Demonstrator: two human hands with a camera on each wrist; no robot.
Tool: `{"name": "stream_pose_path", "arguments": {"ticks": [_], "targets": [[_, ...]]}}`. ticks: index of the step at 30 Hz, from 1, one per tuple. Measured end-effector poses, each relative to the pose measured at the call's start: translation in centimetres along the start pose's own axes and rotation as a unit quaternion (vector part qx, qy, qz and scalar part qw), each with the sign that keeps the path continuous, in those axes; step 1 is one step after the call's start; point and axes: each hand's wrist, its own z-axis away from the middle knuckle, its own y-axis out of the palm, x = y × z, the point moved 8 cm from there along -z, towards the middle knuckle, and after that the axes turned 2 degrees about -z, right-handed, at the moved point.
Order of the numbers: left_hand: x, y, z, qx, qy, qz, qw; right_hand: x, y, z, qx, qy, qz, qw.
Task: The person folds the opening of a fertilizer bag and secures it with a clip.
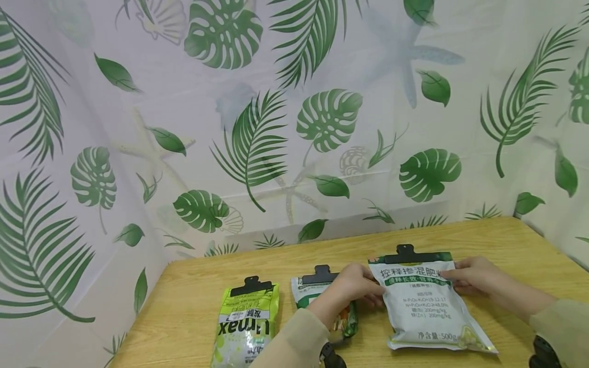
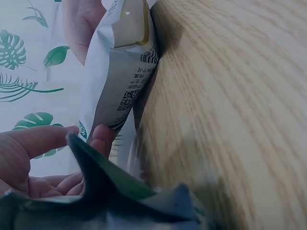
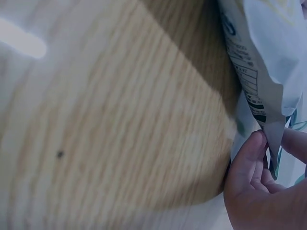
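Between both hands is a white fertilizer bag [image 1: 423, 312] with a black clip [image 1: 405, 254] across its top edge. My left hand [image 1: 356, 286] pinches its left edge near the top, thumb and fingers on either side of it in the left wrist view. On the opposite edge, my right hand [image 1: 476, 276] pinches the bag, and the right wrist view shows the thumb [image 3: 252, 151] against the back. Whether the bag fully rests on the table cannot be told. Behind my left forearm, a smaller white and green bag [image 1: 306, 294] is partly hidden.
A yellow-green bag [image 1: 246, 327] with a black clip lies at the left, beside my left sleeve [image 1: 294, 340]. All the bags are on a wooden table [image 1: 184, 301]. Leaf-printed cloth [image 1: 285, 153] hangs behind the table and along its sides.
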Motion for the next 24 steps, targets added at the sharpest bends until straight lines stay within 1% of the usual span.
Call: {"name": "stream_pose_path", "arguments": {"ticks": [5,10,13,17,19,24], "targets": [[0.04,-0.01,0.16,0.015,-0.001,0.012,0.9998,-0.14,-0.01,-0.28,0.003,-0.001,0.023,1.000],[0.09,0.00,0.02,0.031,-0.001,0.022,0.9993,-0.07,0.02,-0.44,0.002,-0.007,0.050,0.999],[-0.01,0.01,0.01,0.042,0.002,0.024,0.9988,-0.04,0.00,-0.45,-0.001,-0.009,0.057,0.998],[-0.06,-0.05,0.03,0.049,0.007,0.023,0.9985,0.00,0.03,-0.42,-0.001,-0.015,0.067,0.998],[-0.03,-0.07,0.07,0.052,0.009,0.024,0.9983,0.04,0.12,-0.43,0.000,-0.022,0.081,0.996],[-0.03,-0.12,0.28,0.062,0.004,0.032,0.9975,0.48,0.37,-0.45,-0.003,-0.057,0.126,0.990]]}}
